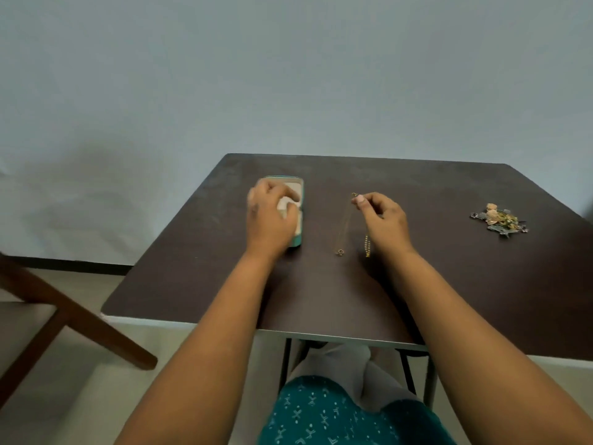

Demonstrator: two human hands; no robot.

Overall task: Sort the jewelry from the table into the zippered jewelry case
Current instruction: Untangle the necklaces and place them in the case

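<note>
A teal zippered jewelry case [297, 234] lies open on the dark table [417, 284], showing a pale lining. My left hand [271, 216] is over the case with fingers curled into its interior; it is blurred and I cannot tell what it grips. My right hand [382, 216] pinches a thin gold chain necklace [340, 242] at its top end; the chain hangs down, with a small pendant at its lower end and a beaded end beside my wrist. A heap of mixed jewelry [499, 220] lies at the table's right.
A wooden chair [64, 313] stands at the left of the table. A plain wall rises behind the table's far edge. My knees sit under the near edge.
</note>
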